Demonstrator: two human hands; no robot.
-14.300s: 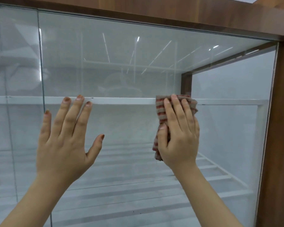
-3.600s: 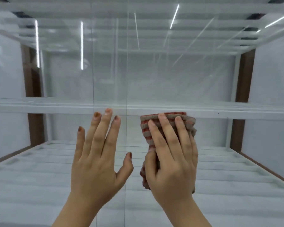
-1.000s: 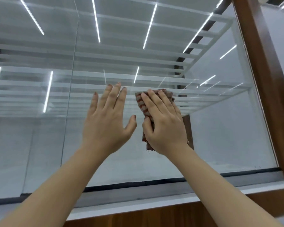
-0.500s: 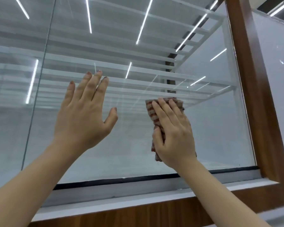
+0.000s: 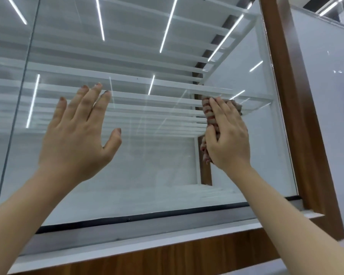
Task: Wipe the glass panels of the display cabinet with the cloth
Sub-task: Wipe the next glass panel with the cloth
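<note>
I see my right hand (image 5: 227, 137) flat against the glass panel (image 5: 157, 165) of the display cabinet (image 5: 298, 116), fingers (image 5: 219, 111) nearly straight and pressing the striped cloth (image 5: 209, 114) onto the pane near the cabinet's wooden right post. The cloth is bunched under the palm, its edges showing above and left of the hand. My left hand (image 5: 77, 137) is spread wide, fingers straight, holding nothing; whether it touches the glass I cannot tell. Inside the cabinet I see only white shelves (image 5: 167, 84) with nothing on them.
</note>
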